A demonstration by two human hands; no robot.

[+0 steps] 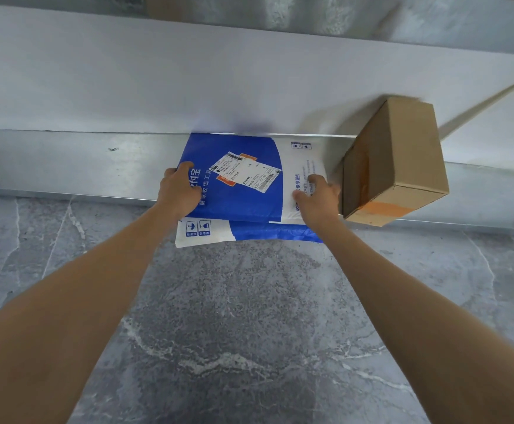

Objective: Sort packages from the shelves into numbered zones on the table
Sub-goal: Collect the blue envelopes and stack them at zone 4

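A flat blue-and-white mailer package (240,197) with a white shipping label lies on a low metal shelf (66,160), its near edge sticking out over the floor. A second blue-and-white mailer (219,234) lies under it, poking out in front. My left hand (179,188) grips the top mailer's left edge, thumb on top. At the right side of that mailer my right hand (316,197) holds it, thumb on the white part. A brown cardboard box (396,160) with orange tape stands on the shelf just right of my right hand.
A white wall panel (219,71) rises behind the shelf. Grey marble-patterned floor (249,316) spreads below the shelf edge. A pale bar (488,99) slants up at the far right. Another metal surface shows at the top.
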